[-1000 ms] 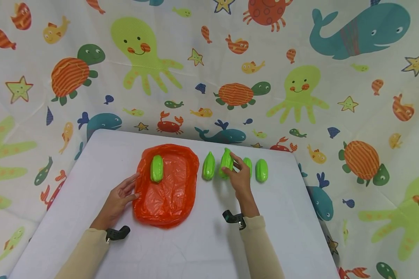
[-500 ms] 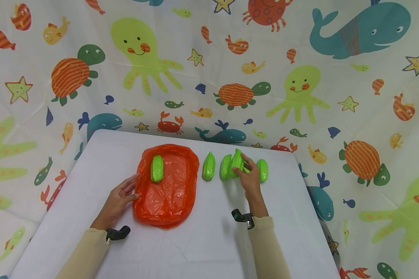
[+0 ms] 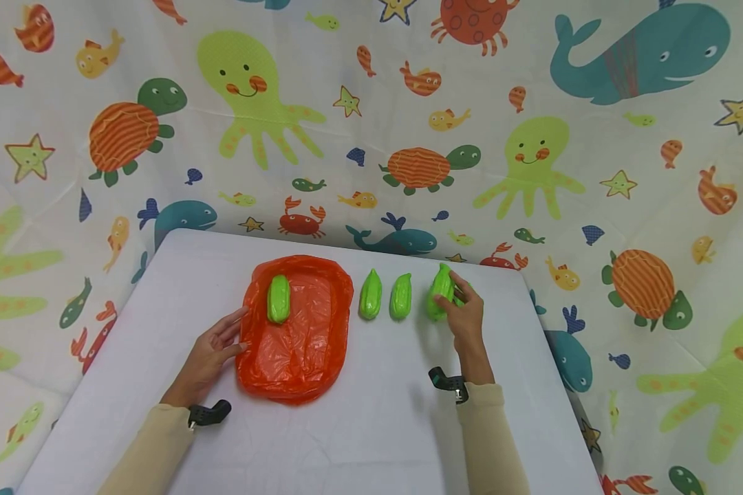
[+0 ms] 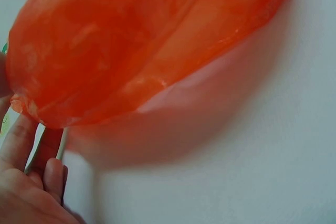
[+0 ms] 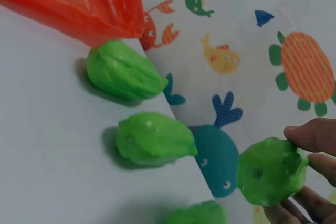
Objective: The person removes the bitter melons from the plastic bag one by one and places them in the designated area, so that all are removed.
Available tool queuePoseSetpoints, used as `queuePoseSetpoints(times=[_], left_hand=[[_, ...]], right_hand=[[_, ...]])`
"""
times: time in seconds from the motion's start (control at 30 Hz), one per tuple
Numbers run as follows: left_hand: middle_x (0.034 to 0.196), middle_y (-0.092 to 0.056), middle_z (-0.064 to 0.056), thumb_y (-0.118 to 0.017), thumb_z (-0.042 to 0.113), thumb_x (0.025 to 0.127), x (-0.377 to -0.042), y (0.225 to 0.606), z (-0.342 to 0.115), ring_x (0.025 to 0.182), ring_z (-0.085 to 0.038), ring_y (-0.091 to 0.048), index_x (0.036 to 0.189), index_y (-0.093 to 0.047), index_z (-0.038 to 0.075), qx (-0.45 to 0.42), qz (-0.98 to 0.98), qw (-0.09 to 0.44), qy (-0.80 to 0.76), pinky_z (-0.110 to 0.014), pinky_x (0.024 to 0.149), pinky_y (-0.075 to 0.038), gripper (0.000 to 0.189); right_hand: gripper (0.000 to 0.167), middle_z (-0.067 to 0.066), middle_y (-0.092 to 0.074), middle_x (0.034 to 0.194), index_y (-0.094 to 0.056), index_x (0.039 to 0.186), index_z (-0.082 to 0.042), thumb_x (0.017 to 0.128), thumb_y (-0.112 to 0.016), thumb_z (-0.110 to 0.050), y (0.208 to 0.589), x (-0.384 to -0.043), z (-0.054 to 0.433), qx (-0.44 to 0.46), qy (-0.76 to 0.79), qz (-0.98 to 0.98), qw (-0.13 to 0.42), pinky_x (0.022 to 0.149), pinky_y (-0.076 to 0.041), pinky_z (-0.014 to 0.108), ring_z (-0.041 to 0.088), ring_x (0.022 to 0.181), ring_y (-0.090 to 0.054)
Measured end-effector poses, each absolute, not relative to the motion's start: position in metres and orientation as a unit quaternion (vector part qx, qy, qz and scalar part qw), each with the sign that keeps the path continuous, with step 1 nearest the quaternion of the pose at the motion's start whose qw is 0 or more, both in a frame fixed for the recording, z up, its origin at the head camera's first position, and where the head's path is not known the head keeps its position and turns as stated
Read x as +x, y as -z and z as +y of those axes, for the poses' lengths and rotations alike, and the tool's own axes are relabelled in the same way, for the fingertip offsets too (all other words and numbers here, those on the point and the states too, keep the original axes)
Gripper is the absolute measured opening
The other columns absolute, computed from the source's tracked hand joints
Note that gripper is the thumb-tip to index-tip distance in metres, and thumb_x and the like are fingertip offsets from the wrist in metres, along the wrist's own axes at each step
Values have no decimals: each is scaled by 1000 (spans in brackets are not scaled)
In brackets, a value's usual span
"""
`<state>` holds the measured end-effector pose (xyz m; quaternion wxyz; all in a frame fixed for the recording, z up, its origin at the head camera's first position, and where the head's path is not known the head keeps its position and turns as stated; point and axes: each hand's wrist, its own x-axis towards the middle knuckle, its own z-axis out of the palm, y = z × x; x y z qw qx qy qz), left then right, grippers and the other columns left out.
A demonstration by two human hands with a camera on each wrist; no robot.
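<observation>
Over the table (image 3: 322, 447), right hand (image 3: 467, 313) pinches a green vegetable (image 3: 439, 289) (lengthwise, tip toward backdrop (image 3: 359, 62))

On my remote feed, I see a glossy, ridged green gourd (image 5: 269, 171) held aloft, tip pointing away; two matching gourds (image 3: 370, 297) lie apart, right of a crinkled red film-covered tray (image 3: 297, 347) bearing another gourd (image 3: 278, 300).

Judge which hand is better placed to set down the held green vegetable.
Likely the right hand: it grips that vegetable near the row. The left hand touches the red container's left edge, holding no vegetable.
</observation>
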<state>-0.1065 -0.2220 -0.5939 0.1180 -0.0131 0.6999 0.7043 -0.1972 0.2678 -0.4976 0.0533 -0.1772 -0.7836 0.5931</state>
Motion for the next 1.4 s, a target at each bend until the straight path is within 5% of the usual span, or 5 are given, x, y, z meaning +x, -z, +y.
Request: queuePoseSetpoints(times=[0.43, 0.7, 0.8, 1.03, 1.4], left_hand=[[176, -26, -17, -69, 19, 105, -106, 594, -222, 159, -18, -37, 170, -29, 21, -11, 687, 120, -716, -7, 103, -48, 76], [176, -26, -18, -68, 17, 105, -106, 595, -221, 132, 17, -48, 169, -29, 19, -8, 679, 117, -725, -8, 102, -49, 76], [176, -26, -18, -68, 18, 105, -106, 594, -221, 139, 10, -49, 169, -29, 19, -9, 683, 117, -721, -7, 102, -48, 76], [176, -25, -17, -68, 20, 105, -105, 592, -221, 162, -28, -30, 170, -28, 21, -12, 694, 119, -710, -6, 103, -47, 76], [176, -25, -17, -68, 19, 106, -105, 591, -222, 161, -22, -34, 170, -28, 20, -11, 690, 120, -714, -6, 104, -46, 76]], right_hand=[[63, 7, -46, 166, -55, 157, -28, 100, -73, -8, 495, -197, 307, -196, -567, -798, 59, 125, -42, 48, 31, 154, -43], [64, 7, -47, 166, -53, 159, -26, 100, -71, -6, 492, -198, 330, -211, -559, -799, 71, 127, -40, 48, 30, 155, -43], [64, 8, -48, 165, -53, 158, -27, 100, -72, -5, 491, -199, 338, -222, -554, -798, 78, 126, -42, 47, 30, 154, -45], [64, 4, -43, 169, -52, 159, -28, 101, -70, -6, 493, -202, 356, -251, -546, -796, 70, 124, -44, 46, 30, 155, -43], [65, 8, -37, 173, -47, 162, -23, 103, -67, -5, 506, -207, 381, -269, -526, -805, 51, 127, -39, 49, 33, 159, -37]])
